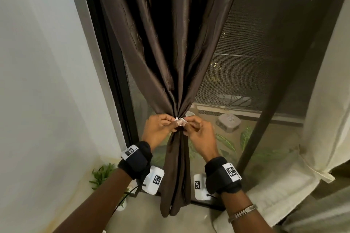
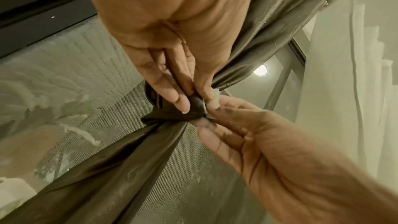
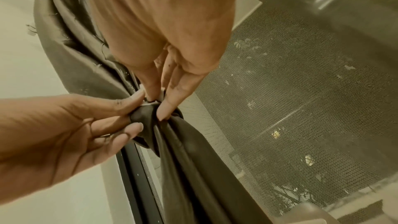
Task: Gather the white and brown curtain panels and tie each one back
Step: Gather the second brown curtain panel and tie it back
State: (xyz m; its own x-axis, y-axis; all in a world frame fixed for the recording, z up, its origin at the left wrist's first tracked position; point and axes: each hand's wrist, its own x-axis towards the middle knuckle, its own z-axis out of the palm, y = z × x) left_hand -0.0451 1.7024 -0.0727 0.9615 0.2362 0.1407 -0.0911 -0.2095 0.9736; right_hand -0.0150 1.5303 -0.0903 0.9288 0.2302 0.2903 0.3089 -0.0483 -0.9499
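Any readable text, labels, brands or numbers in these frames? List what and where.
None readable in any view.
Square black-and-white coded markers, patterns rather than letters, on the left wristband, the right wristband and the two white wrist camera boxes.
White box outside the mesh: a faint mark, too blurred to read.

Brown curtain (image 1: 166, 43) left of white curtain (image 1: 325, 100)
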